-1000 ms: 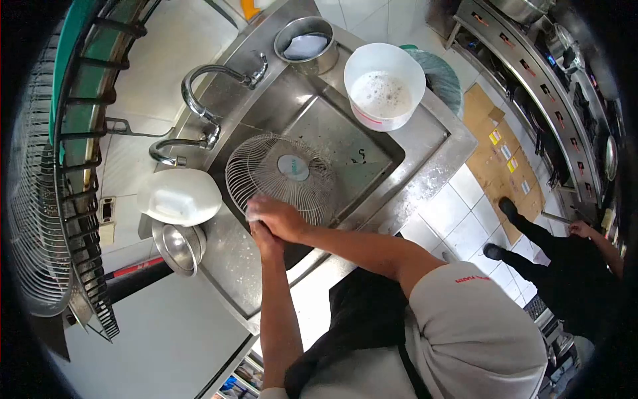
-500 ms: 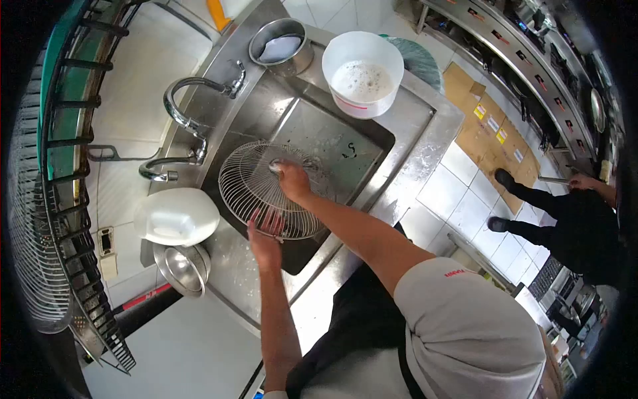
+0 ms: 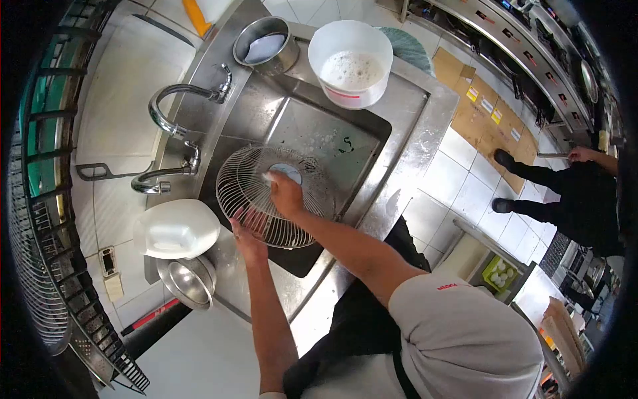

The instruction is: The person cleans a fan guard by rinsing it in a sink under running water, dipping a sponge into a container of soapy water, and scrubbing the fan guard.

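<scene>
A round wire fan guard (image 3: 229,174) leans over the sink (image 3: 319,126), with a pale disc (image 3: 287,171) at its middle. My left hand (image 3: 249,233) grips the guard's near-left edge, its fingers partly behind the wires. On the wires just left of the disc, my right hand (image 3: 287,195) is closed, pressing a small whitish thing (image 3: 268,176) that its fingers mostly hide. Water drops and dark bits lie on the sink floor beyond the guard.
Two curved taps (image 3: 163,110) stand on the left. A white tub of foamy water (image 3: 351,70) and a steel pot (image 3: 266,46) sit behind the sink. A white bowl (image 3: 176,229) and steel bowl (image 3: 187,279) are at lower left. Another person (image 3: 578,199) stands at right.
My right hand has shifted off the middle of the guard toward its near-left side, uncovering the pale disc. My left hand still holds the edge. The view has shifted slightly.
</scene>
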### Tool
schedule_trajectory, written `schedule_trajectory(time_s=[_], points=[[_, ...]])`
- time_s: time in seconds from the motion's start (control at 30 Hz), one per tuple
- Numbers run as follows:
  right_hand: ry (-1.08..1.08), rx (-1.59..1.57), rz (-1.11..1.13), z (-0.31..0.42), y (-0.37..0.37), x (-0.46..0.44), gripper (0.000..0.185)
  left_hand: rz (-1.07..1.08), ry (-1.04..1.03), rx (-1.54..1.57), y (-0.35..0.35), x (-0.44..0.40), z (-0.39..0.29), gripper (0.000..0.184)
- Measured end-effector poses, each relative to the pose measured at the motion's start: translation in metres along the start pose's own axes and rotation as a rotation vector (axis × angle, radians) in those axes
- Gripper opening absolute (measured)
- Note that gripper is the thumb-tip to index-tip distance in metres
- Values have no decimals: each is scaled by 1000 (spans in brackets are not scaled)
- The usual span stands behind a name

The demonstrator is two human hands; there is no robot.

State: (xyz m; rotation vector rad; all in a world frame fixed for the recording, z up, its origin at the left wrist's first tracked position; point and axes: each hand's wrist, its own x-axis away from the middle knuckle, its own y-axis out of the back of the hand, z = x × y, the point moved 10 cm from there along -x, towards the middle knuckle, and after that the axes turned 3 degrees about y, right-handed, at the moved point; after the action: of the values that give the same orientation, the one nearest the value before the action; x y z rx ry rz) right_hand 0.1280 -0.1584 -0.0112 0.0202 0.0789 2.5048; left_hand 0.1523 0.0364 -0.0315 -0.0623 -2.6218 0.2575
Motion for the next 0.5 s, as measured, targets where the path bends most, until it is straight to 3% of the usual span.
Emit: schedule_trajectory(time_s=[0.03,0.13,0.17,0.27,0.3,0.4,0.43,0.5], points=[[-32,39,-29,-30,-9,2,21,34,-11,-28,1,-1,0,60],[591,3,36,83,-18,53,20,231,-136,-54,11,-13,9,59],[608,32,45,82,-17,53,23,213,-204,-33,13,-7,11,55],[165,112,77,-3,-16,15,26,-5,-35,59,4,9,14,51],[-124,47,23,-36,0,3,29,-37,-38,55,0,16,15,52],[245,181,105,21,-16,31,33,-24,-52,26,-5,19,18,51],[529,49,33,58,-11,51,35,-15,-45,40,-10,20,21,50],[440,148,20,30,-10,48,34,-7,-28,57,-12,30,24,48]])
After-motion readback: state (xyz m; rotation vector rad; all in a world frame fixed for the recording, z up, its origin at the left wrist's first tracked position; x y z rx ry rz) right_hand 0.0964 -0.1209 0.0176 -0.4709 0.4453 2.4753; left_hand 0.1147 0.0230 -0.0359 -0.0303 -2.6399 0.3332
